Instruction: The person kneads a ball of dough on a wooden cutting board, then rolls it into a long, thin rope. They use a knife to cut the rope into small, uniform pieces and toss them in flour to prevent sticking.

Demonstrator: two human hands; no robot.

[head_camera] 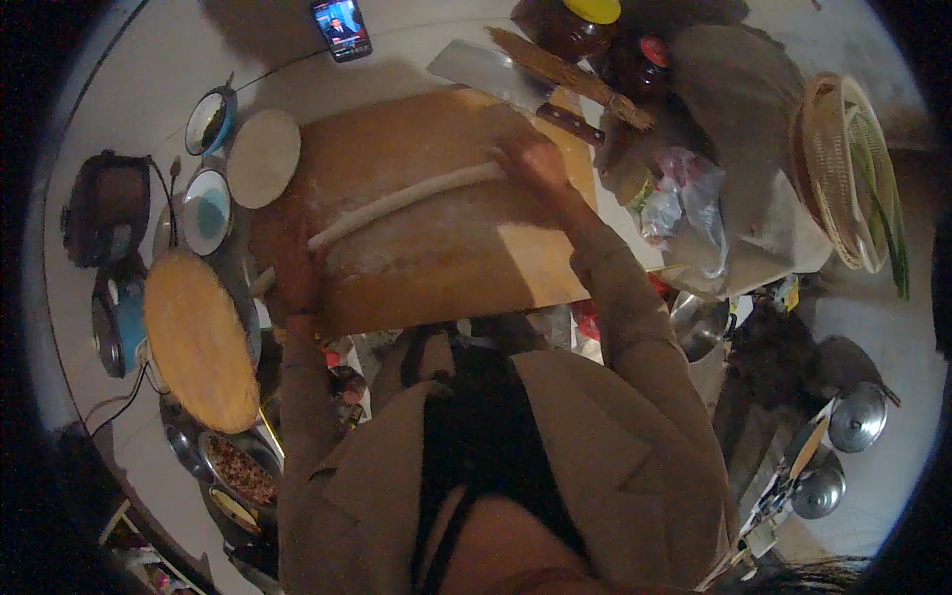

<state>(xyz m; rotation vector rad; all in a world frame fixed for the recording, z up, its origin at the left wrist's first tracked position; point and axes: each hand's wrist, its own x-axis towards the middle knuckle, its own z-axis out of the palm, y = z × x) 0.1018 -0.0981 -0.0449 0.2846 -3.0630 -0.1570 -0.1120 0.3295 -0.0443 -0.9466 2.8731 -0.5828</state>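
Note:
A long, pale rope of dough runs slantwise across a floured wooden board, slightly curved. Around its left part is my left hand, dark and blurred, with a short end of the rope showing beyond it. My right hand has its fingers at the rope's right end and hides the tip. Just past the right hand, a cleaver with a riveted wooden handle rests at the board's far right corner.
A straw brush lies by the cleaver, near lidded jars. Plastic bags and a wicker basket are at right. A round lid, enamel bowls and an oval board stand left. A lit phone is beyond.

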